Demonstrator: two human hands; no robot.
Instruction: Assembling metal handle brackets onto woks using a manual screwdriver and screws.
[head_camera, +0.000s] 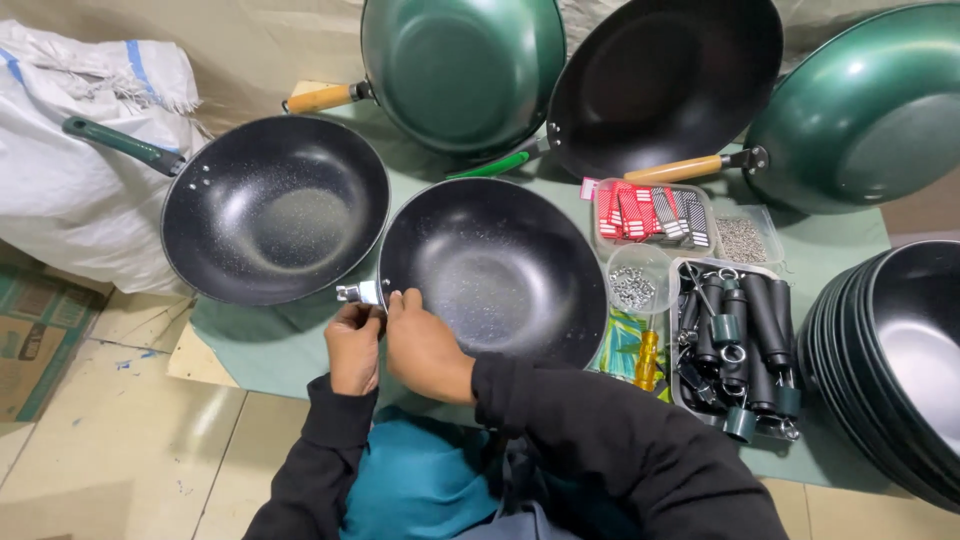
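Note:
A black speckled wok (495, 265) without a handle lies in front of me on a green cloth (270, 345). A small metal bracket (358, 292) sticks out of its left rim. My left hand (352, 345) sits just below that bracket with its fingers curled at it. My right hand (422, 345) rests against the rim beside the bracket, fingertips touching it. Whether either hand pinches a small part is hidden by the fingers.
A black pan with a green handle (272, 205) lies to the left. Green and black woks (462, 65) lean at the back. At right are trays of black handles (740, 345), screws (632, 287), red-and-grey tags (650, 212), a yellow screwdriver (648, 358) and stacked woks (900, 350). A white sack (70, 180) lies far left.

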